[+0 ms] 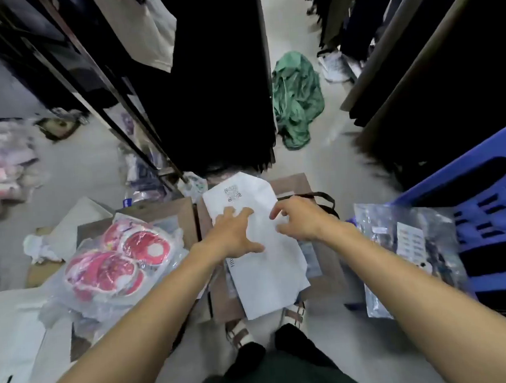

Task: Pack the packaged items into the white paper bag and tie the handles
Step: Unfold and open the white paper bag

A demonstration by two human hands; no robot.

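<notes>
A flat white paper bag [265, 267] lies folded on brown cardboard in front of me, its printed bottom end pointing away. My left hand [233, 235] rests palm down on the bag's left side with fingers spread. My right hand [299, 221] hovers at the bag's right edge, fingers curled and apart, holding nothing I can make out. Clear packets holding pink and red round items [116, 259] lie to the left. Another clear packaged item [409, 250] with a white label lies to the right.
A blue plastic stool [483, 206] stands at right. Dark clothes racks [210, 90] hang ahead, with a green garment [296, 100] on the floor. Brown cardboard [290, 186] and a dark strap [320, 197] lie under the bag. White sheets [14, 333] sit at lower left. My sandalled feet [239, 331] are below.
</notes>
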